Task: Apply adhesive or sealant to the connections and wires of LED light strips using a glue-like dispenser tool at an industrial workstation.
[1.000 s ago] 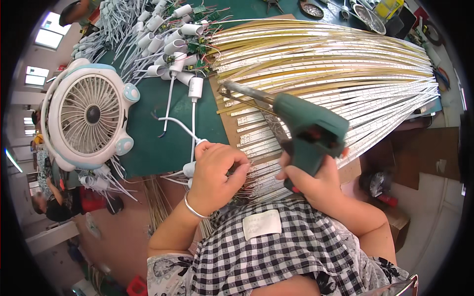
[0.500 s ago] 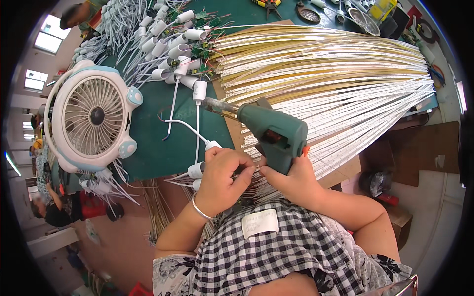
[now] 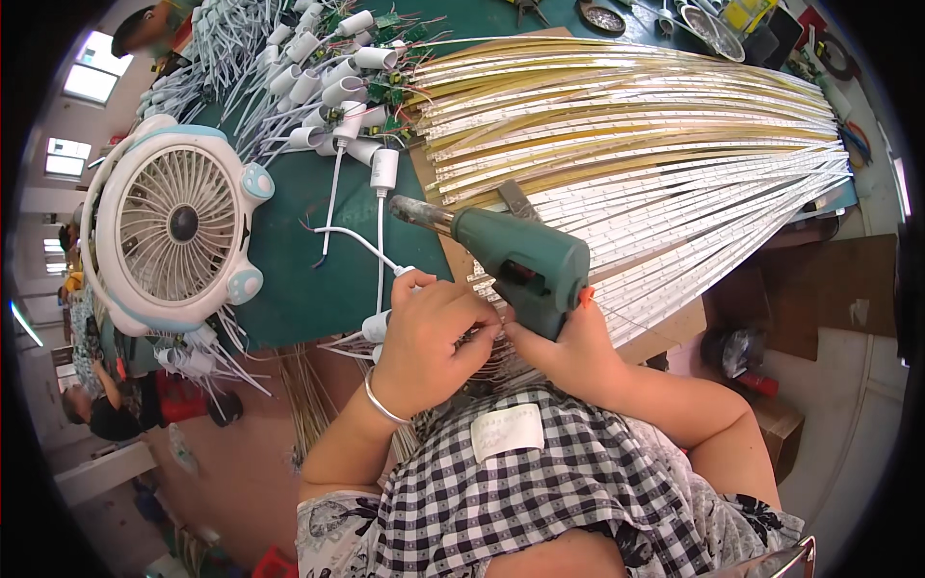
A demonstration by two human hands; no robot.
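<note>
My right hand [image 3: 576, 354] is wrapped round the handle of a green soldering gun [image 3: 525, 258]. The gun's metal barrel points to the upper left. Beside it my left hand [image 3: 432, 339] is closed round a white plastic end cap [image 3: 409, 274], mostly hidden by the fingers, with a white cable leading up from it. The fingertips of both hands meet near the front edge of the table. Thin wires seem to lie between them, too small to make out clearly. Flat white and yellow LED strips [image 3: 617, 207] spread out under and beyond the gun.
At the left stands a white and blue fan [image 3: 183, 223]. White end caps [image 3: 374, 58] with cables and small green circuit boards are heaped at the back. Pliers [image 3: 526, 10] and a metal dish [image 3: 711, 35] lie at the far edge. Other people [image 3: 116, 400] are at the left.
The soldering gun has shifted slightly left and down, its barrel still pointing up-left. My left hand stays closed, its fingertips still against those of my right hand.
</note>
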